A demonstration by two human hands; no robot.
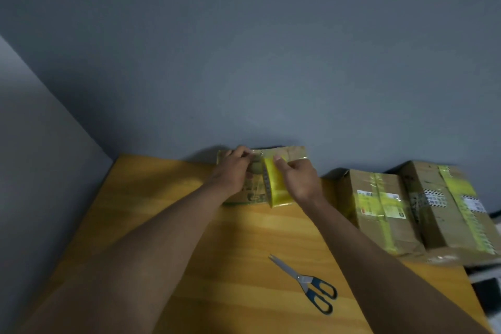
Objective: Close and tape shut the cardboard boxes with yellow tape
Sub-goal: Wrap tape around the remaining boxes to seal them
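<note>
The right hand curls round a roll of yellow tape, thumb on its outer face, while the left hand pinches the loose end of the tape between fingertips just beside the roll. Both hands work against a small cardboard box that stands at the far edge of the wooden table, against the grey wall. Two taped boxes lie well to the right, and scissors rest nearer the person, blades nearly closed.

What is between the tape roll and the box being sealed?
Nothing visible. The right hand holds the yellow tape roll right against the box, and the left hand pinches the tape's free end there.
</note>
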